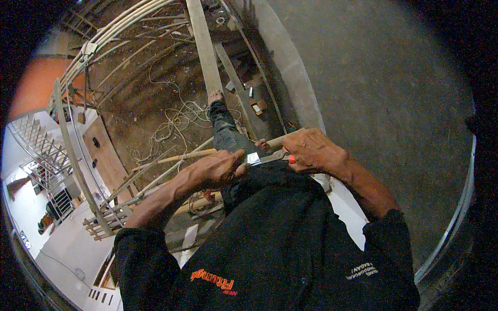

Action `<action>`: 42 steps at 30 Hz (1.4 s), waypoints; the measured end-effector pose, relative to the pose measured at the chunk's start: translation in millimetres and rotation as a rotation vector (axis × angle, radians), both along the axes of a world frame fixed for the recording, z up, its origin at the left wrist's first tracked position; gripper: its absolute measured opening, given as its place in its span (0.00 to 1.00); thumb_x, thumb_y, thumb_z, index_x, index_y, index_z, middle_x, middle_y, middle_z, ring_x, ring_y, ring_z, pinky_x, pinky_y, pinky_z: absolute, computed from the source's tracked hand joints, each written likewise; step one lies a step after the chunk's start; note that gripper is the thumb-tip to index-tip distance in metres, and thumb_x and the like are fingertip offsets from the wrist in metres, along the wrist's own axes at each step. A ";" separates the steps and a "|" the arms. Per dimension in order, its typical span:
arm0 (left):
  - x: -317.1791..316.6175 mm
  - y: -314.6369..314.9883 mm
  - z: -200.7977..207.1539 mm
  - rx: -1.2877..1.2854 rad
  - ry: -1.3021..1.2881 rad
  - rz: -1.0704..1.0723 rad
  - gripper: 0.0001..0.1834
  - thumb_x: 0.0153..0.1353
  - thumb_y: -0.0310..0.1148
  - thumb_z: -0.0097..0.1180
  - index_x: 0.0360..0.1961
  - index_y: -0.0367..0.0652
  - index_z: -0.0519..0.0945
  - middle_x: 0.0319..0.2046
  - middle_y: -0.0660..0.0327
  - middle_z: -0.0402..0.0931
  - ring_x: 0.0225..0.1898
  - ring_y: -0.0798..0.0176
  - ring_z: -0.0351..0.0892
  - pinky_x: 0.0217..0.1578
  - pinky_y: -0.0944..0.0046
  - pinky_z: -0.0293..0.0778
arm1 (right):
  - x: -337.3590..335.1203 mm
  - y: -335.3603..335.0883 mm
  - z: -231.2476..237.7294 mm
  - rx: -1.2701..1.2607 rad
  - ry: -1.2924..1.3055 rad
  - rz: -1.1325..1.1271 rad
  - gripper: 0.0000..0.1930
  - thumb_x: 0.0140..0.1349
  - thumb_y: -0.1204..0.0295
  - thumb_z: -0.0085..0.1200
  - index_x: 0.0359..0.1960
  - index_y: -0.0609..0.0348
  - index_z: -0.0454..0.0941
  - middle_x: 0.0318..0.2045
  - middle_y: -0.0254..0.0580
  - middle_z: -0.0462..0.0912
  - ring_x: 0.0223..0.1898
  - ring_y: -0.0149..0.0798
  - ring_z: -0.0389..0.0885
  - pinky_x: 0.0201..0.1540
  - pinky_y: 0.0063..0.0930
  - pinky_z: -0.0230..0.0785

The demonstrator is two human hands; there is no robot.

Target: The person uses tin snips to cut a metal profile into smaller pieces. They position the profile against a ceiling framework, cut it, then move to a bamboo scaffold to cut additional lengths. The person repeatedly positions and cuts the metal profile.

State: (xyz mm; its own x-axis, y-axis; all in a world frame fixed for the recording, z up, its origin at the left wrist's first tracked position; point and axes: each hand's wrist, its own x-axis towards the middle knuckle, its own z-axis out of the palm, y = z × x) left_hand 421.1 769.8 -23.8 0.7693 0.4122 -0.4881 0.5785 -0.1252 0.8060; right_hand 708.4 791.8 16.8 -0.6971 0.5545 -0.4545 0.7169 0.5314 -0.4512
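My left hand is closed on a small pale, shiny flat piece, held out in front of my lap. Its fingers pinch one end, and the rest sticks out to the right. My right hand grips a hand tool with orange-red handles and metal jaws, which looks like a pair of snips. The jaws point left and meet or overlap the right end of the piece; whether they bite into it is too small to tell. Below, my bare foot rests on a long wooden plank.
Far below lies a brown floor with a tangled pale cord, a small open carton and loose boards. Bamboo poles curve along the left. A grey wall stands close on the right, and stairs show at far left.
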 end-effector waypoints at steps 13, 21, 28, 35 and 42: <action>-0.2 8.4 15.1 -0.083 0.047 -0.026 0.16 0.67 0.40 0.45 0.49 0.39 0.70 0.27 0.42 0.77 0.33 0.36 0.78 0.35 0.42 0.73 | -2.7 2.7 4.2 -0.101 -0.002 -0.005 0.15 0.48 0.65 0.59 0.33 0.62 0.73 0.29 0.54 0.78 0.34 0.59 0.79 0.38 0.50 0.72; -2.6 12.1 19.5 -0.062 0.048 -0.067 0.18 0.69 0.40 0.45 0.52 0.39 0.69 0.35 0.41 0.78 0.40 0.35 0.77 0.39 0.42 0.74 | 0.7 0.9 -5.8 -0.118 -0.012 -0.011 0.14 0.49 0.65 0.58 0.32 0.62 0.74 0.31 0.55 0.80 0.36 0.60 0.80 0.38 0.50 0.73; -6.7 8.1 -0.7 -0.034 0.005 -0.077 0.17 0.70 0.41 0.44 0.50 0.39 0.69 0.36 0.43 0.78 0.39 0.36 0.77 0.38 0.43 0.73 | 1.0 3.6 -6.6 -0.142 -0.029 0.010 0.14 0.48 0.64 0.58 0.32 0.61 0.76 0.30 0.55 0.81 0.34 0.59 0.81 0.36 0.49 0.74; -15.5 -0.9 -37.3 0.083 -0.116 -0.113 0.22 0.69 0.40 0.44 0.58 0.40 0.65 0.42 0.42 0.76 0.47 0.38 0.75 0.46 0.46 0.72 | 1.5 1.4 -12.2 -0.107 0.003 0.007 0.14 0.47 0.64 0.58 0.30 0.60 0.75 0.27 0.52 0.80 0.31 0.57 0.81 0.34 0.48 0.73; -8.2 -6.6 -68.5 0.093 -0.104 -0.031 0.23 0.64 0.42 0.51 0.54 0.39 0.68 0.36 0.43 0.78 0.41 0.38 0.78 0.38 0.45 0.73 | 14.2 -9.9 -41.4 -0.153 -0.094 0.022 0.20 0.52 0.50 0.58 0.39 0.50 0.78 0.25 0.50 0.81 0.32 0.58 0.82 0.35 0.51 0.75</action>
